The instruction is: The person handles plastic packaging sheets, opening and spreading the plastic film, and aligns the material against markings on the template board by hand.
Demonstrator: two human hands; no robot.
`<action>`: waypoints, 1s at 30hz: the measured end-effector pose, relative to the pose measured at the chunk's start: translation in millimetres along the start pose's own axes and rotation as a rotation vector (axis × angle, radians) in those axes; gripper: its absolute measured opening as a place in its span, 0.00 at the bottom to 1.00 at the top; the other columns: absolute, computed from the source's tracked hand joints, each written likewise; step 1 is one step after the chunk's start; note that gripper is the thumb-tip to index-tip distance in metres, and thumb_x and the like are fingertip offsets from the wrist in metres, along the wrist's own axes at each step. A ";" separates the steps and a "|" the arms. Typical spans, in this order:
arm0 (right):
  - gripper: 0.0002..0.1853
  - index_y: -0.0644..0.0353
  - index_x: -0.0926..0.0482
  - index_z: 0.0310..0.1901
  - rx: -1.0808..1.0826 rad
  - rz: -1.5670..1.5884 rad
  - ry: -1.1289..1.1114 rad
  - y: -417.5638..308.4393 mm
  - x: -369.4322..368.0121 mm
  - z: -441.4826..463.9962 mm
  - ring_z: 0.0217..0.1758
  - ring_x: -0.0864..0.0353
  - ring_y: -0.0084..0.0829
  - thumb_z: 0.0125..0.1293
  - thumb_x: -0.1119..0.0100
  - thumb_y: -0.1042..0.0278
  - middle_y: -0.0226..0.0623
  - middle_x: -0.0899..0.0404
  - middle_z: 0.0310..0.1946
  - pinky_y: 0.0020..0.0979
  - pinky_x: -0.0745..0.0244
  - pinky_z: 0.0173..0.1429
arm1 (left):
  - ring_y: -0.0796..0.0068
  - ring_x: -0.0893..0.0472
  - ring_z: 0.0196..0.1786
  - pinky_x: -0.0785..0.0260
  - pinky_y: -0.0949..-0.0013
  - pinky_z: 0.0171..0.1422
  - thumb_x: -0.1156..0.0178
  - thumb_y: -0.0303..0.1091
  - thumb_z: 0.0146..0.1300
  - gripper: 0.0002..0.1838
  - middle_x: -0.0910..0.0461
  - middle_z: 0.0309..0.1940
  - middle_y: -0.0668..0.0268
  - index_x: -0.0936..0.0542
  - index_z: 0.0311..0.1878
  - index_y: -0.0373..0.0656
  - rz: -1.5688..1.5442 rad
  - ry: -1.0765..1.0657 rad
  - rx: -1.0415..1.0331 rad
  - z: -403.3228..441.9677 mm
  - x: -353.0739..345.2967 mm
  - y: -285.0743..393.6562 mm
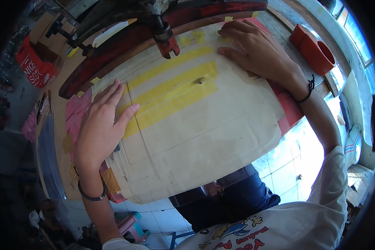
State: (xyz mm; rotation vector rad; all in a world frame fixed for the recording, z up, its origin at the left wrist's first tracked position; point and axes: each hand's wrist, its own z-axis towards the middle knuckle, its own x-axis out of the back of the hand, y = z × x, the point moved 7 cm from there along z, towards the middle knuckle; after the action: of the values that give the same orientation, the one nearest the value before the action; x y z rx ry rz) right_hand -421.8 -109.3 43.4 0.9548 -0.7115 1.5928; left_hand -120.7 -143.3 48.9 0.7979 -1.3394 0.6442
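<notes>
A large beige sheet (212, 137) with pencil lines lies on the worktop, its near edge hanging out toward my lap. Wide strips of yellow tape (171, 96) run across its upper half, one with a dark smudge. My left hand (98, 127) rests on the sheet's left side, fingers stretched and thumb apart at the end of the tape. My right hand (254, 50) lies on the far right part, its fingers spread and slightly bent. Between them, a forked metal piece (167, 46) with red paint hangs above the sheet from a dark machine head.
A long, curved, worn red bar (96, 71) crosses behind the sheet. A red holder with a round opening (314, 50) stands at the right, near the window. At the left are a red printed bag (33, 66) and dark strips of material (50, 158). Below is a tiled floor (154, 216).
</notes>
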 end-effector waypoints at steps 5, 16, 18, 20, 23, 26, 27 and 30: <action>0.34 0.65 0.28 0.68 0.061 0.051 -0.167 -9.7 -9.0 -2.1 0.75 0.35 0.44 0.74 0.51 0.41 0.49 0.31 0.70 0.40 0.40 0.78 | 0.50 0.31 0.73 0.40 0.57 0.77 0.43 0.50 0.72 0.35 0.33 0.72 0.47 0.32 0.70 0.29 -0.001 -0.009 0.012 -0.4 0.7 0.1; 0.42 0.65 0.36 0.73 0.024 0.098 -0.301 -12.0 -18.7 -4.4 0.81 0.46 0.44 0.75 0.59 0.32 0.49 0.39 0.75 0.43 0.49 0.83 | 0.53 0.35 0.76 0.45 0.60 0.80 0.44 0.47 0.72 0.34 0.35 0.73 0.49 0.33 0.71 0.29 -0.019 -0.038 0.039 -0.7 1.2 -3.7; 0.41 0.65 0.36 0.73 0.027 0.116 -0.287 -9.1 -18.7 -1.8 0.81 0.45 0.44 0.75 0.58 0.34 0.50 0.38 0.75 0.43 0.51 0.83 | 0.52 0.34 0.75 0.43 0.58 0.79 0.46 0.52 0.73 0.36 0.34 0.73 0.49 0.33 0.71 0.29 0.006 -0.033 0.029 -0.6 -0.3 -2.8; 0.40 0.66 0.35 0.72 0.025 0.131 -0.283 -9.9 -18.6 -0.6 0.81 0.45 0.45 0.75 0.57 0.35 0.51 0.38 0.75 0.43 0.52 0.83 | 0.52 0.35 0.76 0.45 0.60 0.80 0.44 0.47 0.72 0.34 0.34 0.73 0.49 0.33 0.71 0.30 -0.017 -0.019 0.045 -1.1 0.3 -1.8; 0.39 0.66 0.35 0.72 0.046 0.126 -0.283 -11.2 -15.2 2.9 0.81 0.45 0.45 0.76 0.56 0.37 0.51 0.38 0.75 0.43 0.53 0.84 | 0.53 0.37 0.77 0.46 0.60 0.80 0.43 0.46 0.72 0.33 0.35 0.74 0.51 0.33 0.72 0.32 0.035 -0.007 0.046 -2.1 2.6 4.2; 0.38 0.66 0.35 0.72 0.096 0.103 -0.277 -13.5 -15.0 2.3 0.81 0.45 0.46 0.76 0.55 0.38 0.51 0.38 0.75 0.44 0.53 0.84 | 0.55 0.39 0.78 0.47 0.60 0.81 0.44 0.47 0.72 0.33 0.37 0.76 0.54 0.33 0.73 0.37 0.002 -0.012 -0.076 -3.2 -0.5 17.0; 0.39 0.66 0.34 0.71 0.094 0.102 -0.275 -13.6 -14.0 1.6 0.80 0.45 0.47 0.75 0.55 0.38 0.52 0.38 0.74 0.44 0.52 0.83 | 0.56 0.39 0.78 0.47 0.60 0.81 0.44 0.48 0.72 0.33 0.38 0.76 0.55 0.33 0.74 0.39 -0.027 -0.018 -0.128 -4.5 -2.8 19.6; 0.38 0.64 0.34 0.72 0.056 0.079 -0.310 -13.1 -13.8 1.0 0.81 0.46 0.46 0.76 0.56 0.38 0.50 0.38 0.75 0.42 0.53 0.84 | 0.57 0.41 0.79 0.48 0.59 0.82 0.43 0.50 0.72 0.34 0.40 0.78 0.57 0.35 0.75 0.42 -0.045 -0.052 -0.112 -3.9 -9.5 13.1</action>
State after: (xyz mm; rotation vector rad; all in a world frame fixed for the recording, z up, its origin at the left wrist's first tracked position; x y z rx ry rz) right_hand -407.7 -113.9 31.5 1.2445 -0.9306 1.5562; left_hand -130.1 -132.1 41.0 0.7562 -1.3881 0.5115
